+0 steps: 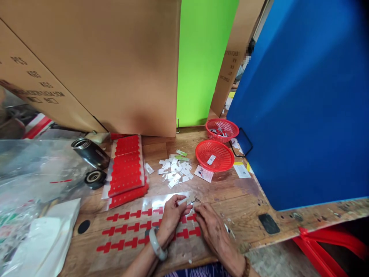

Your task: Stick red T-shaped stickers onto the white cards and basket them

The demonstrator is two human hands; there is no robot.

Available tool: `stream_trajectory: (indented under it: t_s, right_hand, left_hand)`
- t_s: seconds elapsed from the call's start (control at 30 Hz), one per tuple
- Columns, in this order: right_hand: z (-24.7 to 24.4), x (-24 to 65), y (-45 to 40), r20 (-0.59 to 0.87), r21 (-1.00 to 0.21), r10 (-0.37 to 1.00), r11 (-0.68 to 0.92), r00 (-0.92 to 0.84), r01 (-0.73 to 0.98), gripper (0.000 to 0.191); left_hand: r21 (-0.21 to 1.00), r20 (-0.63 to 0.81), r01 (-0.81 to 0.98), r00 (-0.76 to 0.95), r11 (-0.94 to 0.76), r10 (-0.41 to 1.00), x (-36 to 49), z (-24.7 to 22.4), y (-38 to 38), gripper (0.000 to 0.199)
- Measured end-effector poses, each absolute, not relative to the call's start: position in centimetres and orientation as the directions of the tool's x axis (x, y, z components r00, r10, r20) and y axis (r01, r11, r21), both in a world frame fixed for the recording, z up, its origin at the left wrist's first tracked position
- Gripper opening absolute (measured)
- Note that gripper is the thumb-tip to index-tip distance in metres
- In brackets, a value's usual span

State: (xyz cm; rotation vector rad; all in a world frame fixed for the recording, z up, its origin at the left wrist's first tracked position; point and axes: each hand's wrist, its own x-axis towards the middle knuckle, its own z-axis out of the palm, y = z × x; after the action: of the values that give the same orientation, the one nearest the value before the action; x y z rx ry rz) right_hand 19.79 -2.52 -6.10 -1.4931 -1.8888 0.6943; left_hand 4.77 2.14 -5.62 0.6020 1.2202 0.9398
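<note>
My left hand point(170, 217), with a pale bangle at its wrist, pinches a small whitish card point(184, 201) between thumb and fingers. My right hand point(212, 227) is at the card's right end, fingers curled and closed; what they grip is too small to make out. Under both hands lies a clear sheet with rows of red T-shaped stickers point(121, 229). Just beyond them is a loose pile of small white cards point(174, 169), with a few green ones point(181, 157) on its far side. A shallow red basket point(201, 159) behind holds one white card point(211, 159).
A second red basket point(221, 135) with small pieces stands farther back. To the left are stacked red sticker sheets point(127, 165), a dark flask point(93, 154), its lid point(95, 179) and plastic bags point(25, 184). A cardboard box point(129, 69), green panel point(201, 65) and blue panel point(305, 107) stand around the table.
</note>
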Motion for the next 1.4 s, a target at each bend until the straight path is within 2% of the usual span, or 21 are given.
stream_trajectory:
  t_s: [0.3,0.6,0.8,0.97,1.13,1.27,1.4]
  right_hand:
    - [-5.4,18.8,-2.3,0.109,-0.699,0.991,0.135,-0.082,0.702,0.020]
    - [-4.9,19.7,-3.1,0.095,-0.808,0.974,0.195,-0.204,0.555,0.018]
    - [-3.0,20.4,-3.3,0.088,-0.873,0.978,0.167,-0.190,0.459,0.018]
    - [-2.9,21.3,-2.3,0.034,-0.930,0.997,0.057,-0.069,0.362,0.010]
    - [-2.6,21.0,-0.9,-0.054,-0.954,0.997,-0.067,0.052,0.293,0.013]
    - [-2.2,20.2,-0.4,-0.082,-0.959,0.997,-0.080,0.006,0.272,0.009]
    - [-2.2,19.6,-0.2,-0.049,-0.949,0.996,-0.023,-0.074,0.313,0.007]
  left_hand:
    - [0.817,-0.519,-0.280,0.023,0.504,0.854,5.1,-5.4,2.3,0.024]
    - [0.795,-0.551,-0.301,0.004,0.527,0.834,5.5,-4.9,3.2,0.018]
    - [0.812,-0.526,-0.292,0.011,0.506,0.850,5.3,-4.8,3.7,0.015]
    - [0.741,-0.595,-0.322,0.093,0.589,0.798,4.5,-4.0,3.6,0.019]
    - [0.652,-0.627,-0.348,0.252,0.674,0.737,3.1,-2.3,2.4,0.027]
    - [0.624,-0.637,-0.338,0.302,0.704,0.709,2.3,-1.2,1.5,0.030]
    - [0.624,-0.642,-0.319,0.310,0.713,0.701,2.1,-1.0,1.0,0.033]
